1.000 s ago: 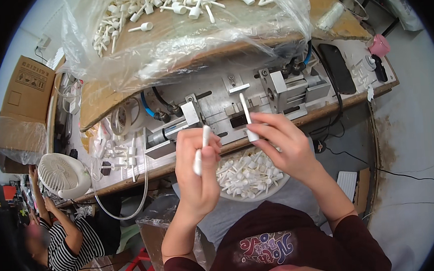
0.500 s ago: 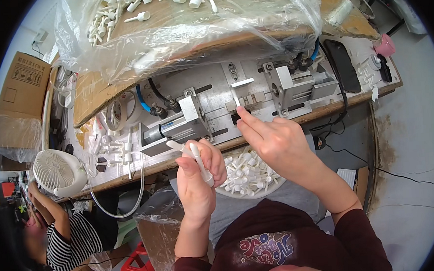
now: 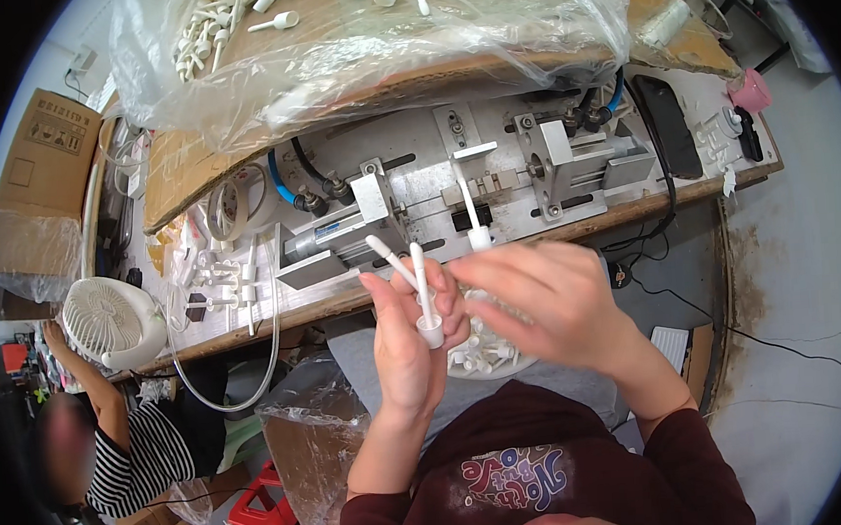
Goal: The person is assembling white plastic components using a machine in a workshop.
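Note:
My left hand (image 3: 405,352) is closed around white plastic sticks with cup-shaped ends. Two shafts stick up out of it; one white stick (image 3: 427,301) has its cup downward, and the other white stick (image 3: 389,257) leans left with its lower end hidden by my fingers. My right hand (image 3: 562,297) hovers just right of it, fingers stretched and parted, blurred by motion, with nothing seen in them. Beyond it, another white stick (image 3: 470,206) lies in the metal clamping fixture (image 3: 490,185), its cup toward me and apart from my fingers.
Pneumatic cylinders flank the fixture: a left cylinder (image 3: 337,231) and a right cylinder (image 3: 583,161). A bowl of white sticks (image 3: 489,366) sits on my lap, partly hidden. Plastic-lined cardboard (image 3: 352,84) holds more sticks. A fan (image 3: 114,320) and black phone (image 3: 666,127) flank the bench; another person sits left.
My right hand has drawn back from the fixture toward me, leaving a white stick lying there. My left hand has moved right with its sticks, and the two hands are closer together.

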A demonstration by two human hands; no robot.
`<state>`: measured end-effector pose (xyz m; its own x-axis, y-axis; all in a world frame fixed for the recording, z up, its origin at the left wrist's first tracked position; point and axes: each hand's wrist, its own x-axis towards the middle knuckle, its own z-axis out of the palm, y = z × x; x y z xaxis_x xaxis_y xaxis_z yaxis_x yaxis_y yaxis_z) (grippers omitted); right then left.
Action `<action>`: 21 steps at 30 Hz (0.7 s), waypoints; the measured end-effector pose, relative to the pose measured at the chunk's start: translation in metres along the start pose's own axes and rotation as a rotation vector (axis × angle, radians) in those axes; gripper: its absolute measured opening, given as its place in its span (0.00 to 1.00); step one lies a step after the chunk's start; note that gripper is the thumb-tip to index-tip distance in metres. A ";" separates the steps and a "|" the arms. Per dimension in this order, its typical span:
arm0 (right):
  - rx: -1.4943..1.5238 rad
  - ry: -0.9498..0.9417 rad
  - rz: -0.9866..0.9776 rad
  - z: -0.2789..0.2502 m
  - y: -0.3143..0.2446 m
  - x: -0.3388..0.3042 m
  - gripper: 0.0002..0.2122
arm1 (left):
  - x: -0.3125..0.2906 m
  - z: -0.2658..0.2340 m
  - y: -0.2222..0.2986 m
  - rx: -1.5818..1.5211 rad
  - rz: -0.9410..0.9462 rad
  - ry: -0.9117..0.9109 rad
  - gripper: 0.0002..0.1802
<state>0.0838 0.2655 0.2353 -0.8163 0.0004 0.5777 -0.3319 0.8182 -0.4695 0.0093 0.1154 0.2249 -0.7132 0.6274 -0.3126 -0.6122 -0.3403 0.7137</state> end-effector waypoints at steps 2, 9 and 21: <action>0.003 -0.020 -0.056 -0.008 -0.023 -0.003 0.18 | 0.000 -0.007 -0.008 0.091 0.041 -0.049 0.35; -0.003 -0.023 -0.069 0.003 -0.018 -0.015 0.15 | -0.003 -0.004 -0.015 0.195 0.016 -0.175 0.33; -0.335 -0.047 0.005 0.016 0.027 -0.006 0.10 | -0.013 -0.016 0.002 0.285 0.144 -0.190 0.36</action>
<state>0.0717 0.2783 0.2086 -0.8408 -0.0156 0.5411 -0.1606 0.9618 -0.2217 0.0123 0.0951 0.2202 -0.6927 0.7151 -0.0937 -0.3714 -0.2423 0.8963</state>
